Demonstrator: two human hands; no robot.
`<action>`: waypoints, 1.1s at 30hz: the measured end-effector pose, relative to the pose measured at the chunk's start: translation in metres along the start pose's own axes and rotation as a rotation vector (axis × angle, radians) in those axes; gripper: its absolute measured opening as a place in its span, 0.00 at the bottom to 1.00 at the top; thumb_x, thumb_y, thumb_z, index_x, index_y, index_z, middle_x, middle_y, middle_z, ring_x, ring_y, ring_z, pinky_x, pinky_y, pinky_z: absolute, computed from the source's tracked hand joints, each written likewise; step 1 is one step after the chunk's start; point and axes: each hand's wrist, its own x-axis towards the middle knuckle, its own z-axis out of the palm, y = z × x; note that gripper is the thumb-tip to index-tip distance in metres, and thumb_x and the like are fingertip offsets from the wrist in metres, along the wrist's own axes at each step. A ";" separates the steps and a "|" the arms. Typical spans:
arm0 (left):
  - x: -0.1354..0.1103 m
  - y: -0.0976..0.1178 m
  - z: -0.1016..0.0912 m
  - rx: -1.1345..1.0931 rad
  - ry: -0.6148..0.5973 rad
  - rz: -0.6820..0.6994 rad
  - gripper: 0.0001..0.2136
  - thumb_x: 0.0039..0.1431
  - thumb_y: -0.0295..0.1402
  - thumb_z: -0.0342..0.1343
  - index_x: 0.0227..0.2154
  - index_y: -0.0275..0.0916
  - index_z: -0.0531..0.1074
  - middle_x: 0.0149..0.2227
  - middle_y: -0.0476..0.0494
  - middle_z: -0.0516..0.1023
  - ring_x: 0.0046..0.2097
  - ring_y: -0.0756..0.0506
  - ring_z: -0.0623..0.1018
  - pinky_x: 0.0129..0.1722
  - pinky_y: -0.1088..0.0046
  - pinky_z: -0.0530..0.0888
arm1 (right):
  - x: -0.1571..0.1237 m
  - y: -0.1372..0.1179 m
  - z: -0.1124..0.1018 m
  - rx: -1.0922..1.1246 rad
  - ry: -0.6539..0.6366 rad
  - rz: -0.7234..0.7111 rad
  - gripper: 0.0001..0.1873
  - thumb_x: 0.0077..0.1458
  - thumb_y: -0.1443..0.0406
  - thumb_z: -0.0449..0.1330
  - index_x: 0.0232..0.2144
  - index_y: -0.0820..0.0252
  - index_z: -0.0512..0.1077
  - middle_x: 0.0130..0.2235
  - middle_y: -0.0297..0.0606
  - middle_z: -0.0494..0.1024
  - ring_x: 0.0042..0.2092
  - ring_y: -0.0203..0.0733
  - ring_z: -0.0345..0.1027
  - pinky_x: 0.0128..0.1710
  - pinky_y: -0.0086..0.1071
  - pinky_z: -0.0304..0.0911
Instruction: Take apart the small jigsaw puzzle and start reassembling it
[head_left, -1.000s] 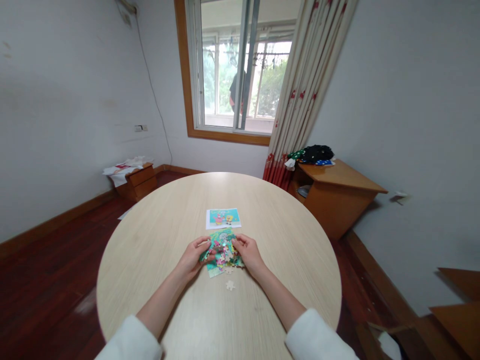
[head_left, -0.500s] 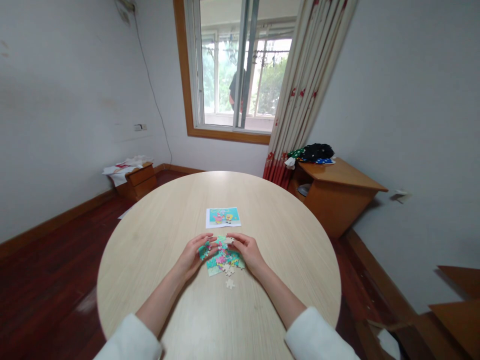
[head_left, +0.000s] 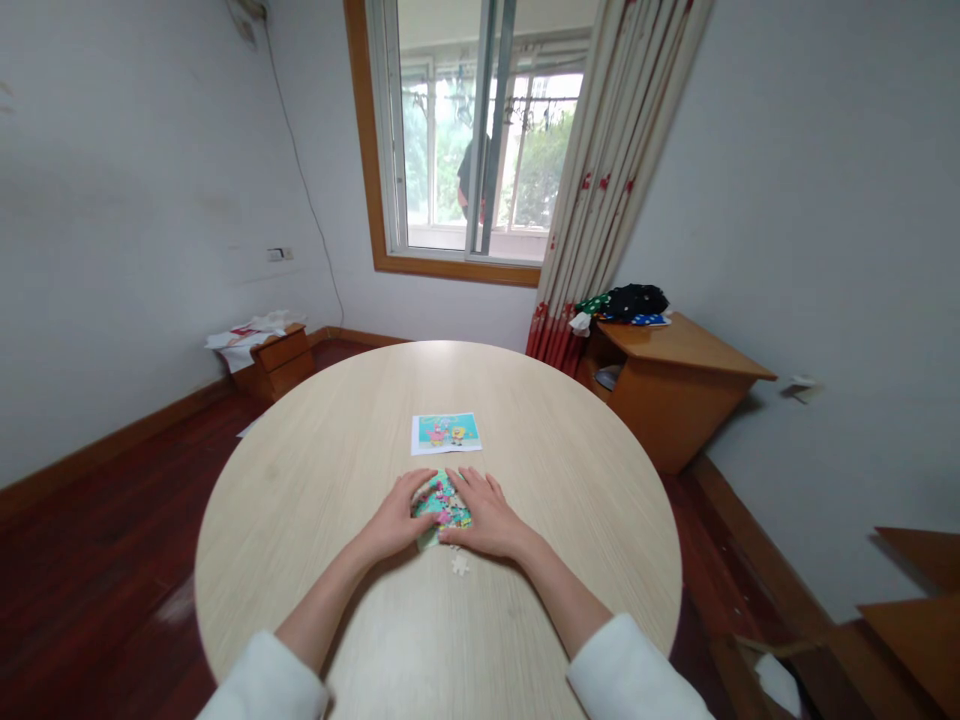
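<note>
A small colourful jigsaw puzzle [head_left: 442, 502] lies on the round pale wooden table [head_left: 330, 450]. My left hand [head_left: 397, 518] lies flat on its left side with the fingers stretched out. My right hand [head_left: 487, 515] lies flat on its right side, fingers spread. Both palms press down on the pieces and cover most of them. A single pale loose piece [head_left: 460, 564] rests on the table just in front of my hands. A printed picture card [head_left: 445, 432] with a turquoise cartoon image lies beyond the puzzle.
A wooden side cabinet [head_left: 675, 385] with dark clothes on top stands at the right by the curtain. A low wooden drawer unit [head_left: 274, 360] sits at the left wall. A person stands outside the window [head_left: 472, 180].
My hands held the puzzle pieces up by pinched fingers before. Now both hands have dropped and lie flat over the pieces on the table.
</note>
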 end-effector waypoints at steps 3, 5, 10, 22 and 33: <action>-0.003 -0.004 -0.003 0.179 -0.137 0.041 0.33 0.33 0.29 0.68 0.49 0.41 0.71 0.56 0.34 0.69 0.61 0.34 0.62 0.63 0.50 0.39 | 0.000 -0.003 0.000 -0.013 0.077 -0.017 0.42 0.47 0.53 0.63 0.62 0.53 0.54 0.62 0.48 0.58 0.64 0.51 0.47 0.61 0.49 0.38; -0.005 -0.006 -0.004 0.239 -0.190 0.061 0.35 0.33 0.29 0.69 0.51 0.41 0.70 0.57 0.34 0.67 0.61 0.33 0.61 0.63 0.49 0.38 | 0.001 -0.004 0.000 -0.016 0.142 -0.041 0.34 0.50 0.58 0.63 0.58 0.54 0.60 0.58 0.46 0.65 0.60 0.48 0.54 0.59 0.46 0.45; -0.003 -0.010 -0.002 0.281 -0.168 0.099 0.31 0.37 0.29 0.67 0.50 0.42 0.71 0.53 0.35 0.71 0.56 0.35 0.67 0.60 0.53 0.56 | 0.004 -0.004 0.003 -0.019 0.217 -0.095 0.16 0.53 0.64 0.61 0.46 0.55 0.72 0.43 0.40 0.72 0.48 0.44 0.63 0.49 0.40 0.56; 0.001 -0.017 0.006 0.475 -0.082 0.271 0.17 0.47 0.25 0.56 0.42 0.39 0.73 0.43 0.40 0.75 0.47 0.42 0.71 0.50 0.61 0.68 | 0.014 0.007 0.013 0.129 0.363 -0.179 0.05 0.55 0.70 0.58 0.33 0.59 0.75 0.34 0.37 0.71 0.38 0.37 0.66 0.41 0.31 0.62; 0.007 -0.012 0.005 0.410 0.080 0.298 0.08 0.56 0.32 0.51 0.30 0.38 0.74 0.32 0.43 0.76 0.36 0.46 0.74 0.38 0.70 0.70 | 0.014 0.000 0.008 0.251 0.477 -0.267 0.08 0.58 0.66 0.54 0.34 0.58 0.74 0.33 0.38 0.74 0.36 0.38 0.68 0.39 0.32 0.64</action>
